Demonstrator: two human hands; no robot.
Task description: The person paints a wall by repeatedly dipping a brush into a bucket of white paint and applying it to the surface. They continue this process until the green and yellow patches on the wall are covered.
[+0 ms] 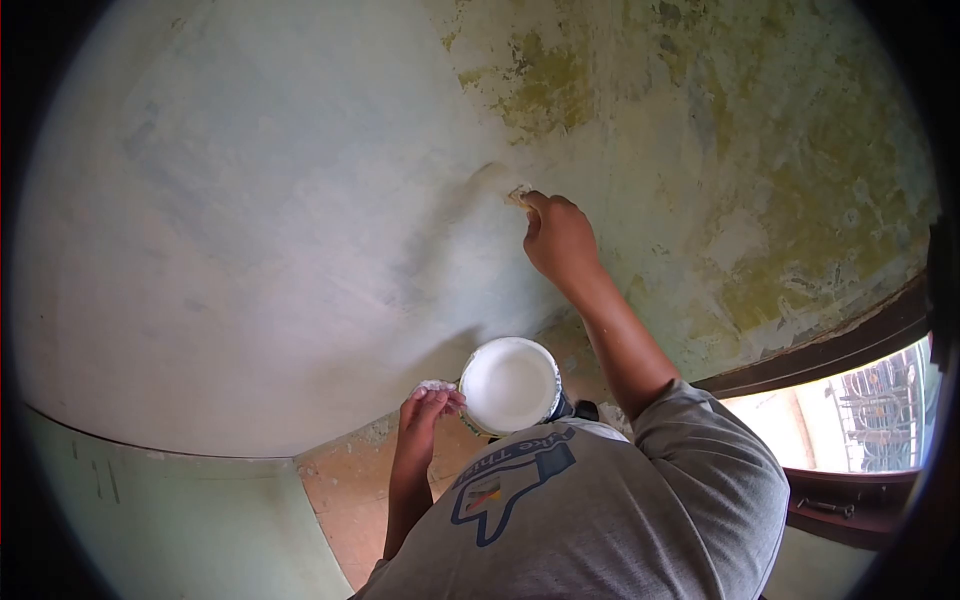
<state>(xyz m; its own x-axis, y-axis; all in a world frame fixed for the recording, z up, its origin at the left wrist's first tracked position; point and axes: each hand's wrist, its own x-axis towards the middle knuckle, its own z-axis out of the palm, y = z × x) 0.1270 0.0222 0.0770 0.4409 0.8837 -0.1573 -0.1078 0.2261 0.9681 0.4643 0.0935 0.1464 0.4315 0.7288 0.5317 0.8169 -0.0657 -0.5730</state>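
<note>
My right hand is raised to the wall, its fingers closed round a small, pale putty scraper whose edge meets the surface. Most of the scraper is hidden by the fingers. In front of my chest is a round bucket with a white inside. Just left of its rim is my left hand, fingers drawn together and smeared with white. A white lump shows on top of those fingers, and I cannot tell what they grip.
The wall is coated whitish on the left, with patchy green and olive areas on the right. A dark-framed window with a metal grille is at the lower right. Brownish floor shows below, beside a pale green surface.
</note>
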